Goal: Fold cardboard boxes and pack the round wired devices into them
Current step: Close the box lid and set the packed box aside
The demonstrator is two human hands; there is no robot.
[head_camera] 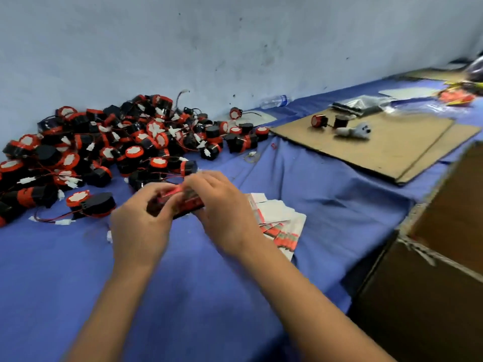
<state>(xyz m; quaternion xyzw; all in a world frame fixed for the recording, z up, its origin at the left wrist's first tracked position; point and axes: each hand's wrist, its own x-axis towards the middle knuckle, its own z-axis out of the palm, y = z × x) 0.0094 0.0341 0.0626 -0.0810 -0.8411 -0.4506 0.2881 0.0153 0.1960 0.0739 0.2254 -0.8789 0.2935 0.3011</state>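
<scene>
The tabletop [214, 296], draped in blue cloth, is seen running along a pale wall, and a large brown carton [431, 270] is seen at its right edge. Flat brown cardboard sheets [376, 147] are laid toward the far right corner, with two round devices and a small grey soft toy [352, 131] resting on them. The pile of round wired devices [109, 145], black with red bands and white faces, is heaped along the far left edge against the wall. A stack of flat unfolded boxes [279, 220], white with red print, is fanned out just right of the hands, near the middle of the tabletop.

A small red and black box [180, 202] is held between both hands above the cloth, its long axis running left to right. The left hand [141, 223] is curled round its left end, and the right hand [222, 205] is curled over its right end and top. Motion blur hides whether a device is already inside.

The next device is judged nearer the left hand, the pile lying just beyond and to the left
</scene>
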